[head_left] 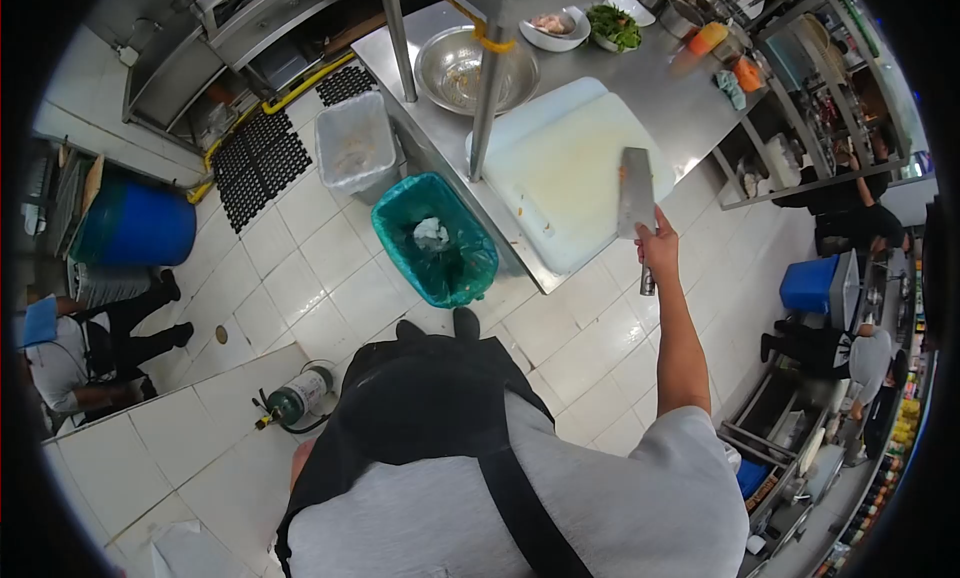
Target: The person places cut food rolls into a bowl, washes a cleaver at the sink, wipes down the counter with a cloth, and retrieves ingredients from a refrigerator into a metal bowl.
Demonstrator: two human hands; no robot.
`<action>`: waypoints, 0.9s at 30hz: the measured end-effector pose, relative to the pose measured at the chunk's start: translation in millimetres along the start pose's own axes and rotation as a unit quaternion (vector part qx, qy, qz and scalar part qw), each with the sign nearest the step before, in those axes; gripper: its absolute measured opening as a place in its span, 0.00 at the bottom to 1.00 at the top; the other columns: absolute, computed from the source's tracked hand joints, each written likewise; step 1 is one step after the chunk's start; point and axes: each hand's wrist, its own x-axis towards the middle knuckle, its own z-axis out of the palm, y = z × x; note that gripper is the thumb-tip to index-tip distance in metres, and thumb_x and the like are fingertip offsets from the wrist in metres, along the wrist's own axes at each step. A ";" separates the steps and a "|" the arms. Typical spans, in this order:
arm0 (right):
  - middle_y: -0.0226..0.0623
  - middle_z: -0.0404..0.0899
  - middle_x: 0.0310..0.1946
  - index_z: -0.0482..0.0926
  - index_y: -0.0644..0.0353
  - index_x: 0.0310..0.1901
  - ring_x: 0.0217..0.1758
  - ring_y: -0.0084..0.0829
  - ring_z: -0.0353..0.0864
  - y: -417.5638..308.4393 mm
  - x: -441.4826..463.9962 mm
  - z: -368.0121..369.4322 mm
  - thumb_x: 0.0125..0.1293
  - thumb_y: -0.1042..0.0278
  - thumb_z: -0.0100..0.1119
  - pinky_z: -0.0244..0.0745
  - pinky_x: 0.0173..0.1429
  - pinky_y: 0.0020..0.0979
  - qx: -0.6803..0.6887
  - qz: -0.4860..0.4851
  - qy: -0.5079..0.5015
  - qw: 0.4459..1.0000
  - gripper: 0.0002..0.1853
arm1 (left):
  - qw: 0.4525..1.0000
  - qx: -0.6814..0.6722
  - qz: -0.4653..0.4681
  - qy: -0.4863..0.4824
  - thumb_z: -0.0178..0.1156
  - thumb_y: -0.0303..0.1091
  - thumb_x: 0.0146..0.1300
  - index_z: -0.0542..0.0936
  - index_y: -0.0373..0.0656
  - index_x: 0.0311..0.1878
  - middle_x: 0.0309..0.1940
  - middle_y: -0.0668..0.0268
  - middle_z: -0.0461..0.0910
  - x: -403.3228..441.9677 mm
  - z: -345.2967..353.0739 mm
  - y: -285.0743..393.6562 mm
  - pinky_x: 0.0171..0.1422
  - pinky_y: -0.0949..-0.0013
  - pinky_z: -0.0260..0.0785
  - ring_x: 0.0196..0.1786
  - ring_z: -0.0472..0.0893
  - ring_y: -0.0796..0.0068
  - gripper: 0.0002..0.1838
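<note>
The kitchen floor (590, 323) is pale tile, and a steel table (655, 93) carries the cutting board (560, 183), taken here as the reference point. My right hand (655, 244) is at the board's near right edge, fingers closed on a cleaver (636, 193). The broad blade lies over the right side of the board, with its handle extending past the edge toward me; whether the blade touches the board I cannot tell. Small orange bits show on the blade and on the board. My left hand is out of view, so its grip cannot be determined. Beyond the board, to its left, sits a metal bowl (450, 63); farther beyond is a bowl of leafy greens (615, 26). On the floor left of the board stands a green-lined bin (392, 223) holding crumpled white material.
</note>
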 end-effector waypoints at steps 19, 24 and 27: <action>0.54 0.78 0.60 0.69 0.64 0.68 0.64 0.41 0.79 -9.0 -157.5 123.7 0.59 0.75 0.64 0.71 0.67 0.35 -0.127 -0.159 -0.215 0.955 0.33 | 0.995 -0.008 0.011 -0.104 0.63 0.51 0.66 0.81 0.50 0.50 0.38 0.74 0.80 64.4 18.5 49.2 0.41 0.65 0.70 0.37 0.78 0.75 0.17; 0.55 0.82 0.52 0.73 0.60 0.66 0.57 0.46 0.83 -47.4 -178.5 205.2 0.57 0.67 0.66 0.77 0.60 0.37 -0.249 -0.098 -0.248 0.931 0.33 | 0.995 -0.038 0.021 -0.091 0.62 0.47 0.66 0.80 0.47 0.44 0.33 0.71 0.78 129.7 -25.4 37.2 0.35 0.64 0.69 0.34 0.76 0.74 0.14; 0.52 0.86 0.42 0.76 0.59 0.63 0.44 0.47 0.87 -52.2 -177.0 255.2 0.54 0.65 0.65 0.80 0.49 0.38 -0.413 -0.236 -0.224 0.850 0.31 | 0.989 -0.133 -0.034 -0.052 0.61 0.47 0.67 0.78 0.47 0.43 0.30 0.72 0.73 137.4 -51.7 83.8 0.29 0.66 0.67 0.30 0.72 0.75 0.14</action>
